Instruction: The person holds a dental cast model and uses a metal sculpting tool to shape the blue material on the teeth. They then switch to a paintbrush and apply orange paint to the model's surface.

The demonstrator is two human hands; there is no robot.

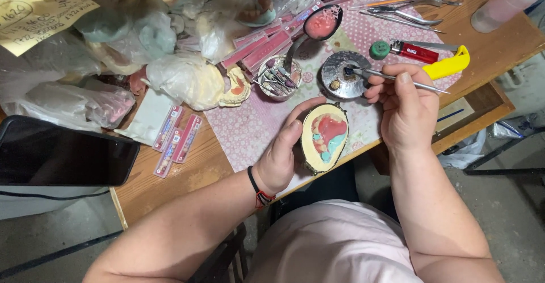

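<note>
Left grip [284, 152] holds one denture mould [323, 137]; right grip [400, 104], one metal pick [392, 77].

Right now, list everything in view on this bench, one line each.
oval mould: one, cream with pink and teal inside, held at the table's front edge
thin metal tool: one, silver, tip at the round metal dish
round metal dish: one, grey, centre of the patterned mat
cup of instruments: one, silver, left of the dish
ladle: one, pink contents, behind the dish
lighter: one, red, right of the dish
knife: one, yellow, beside the lighter
tooth strips: several, pink, left of the mat
phone: one, black, far left
plastic bags: many, clear, back left
bottle: one, pinkish, top right
left hand: holds the mould
right hand: holds the tool
</note>
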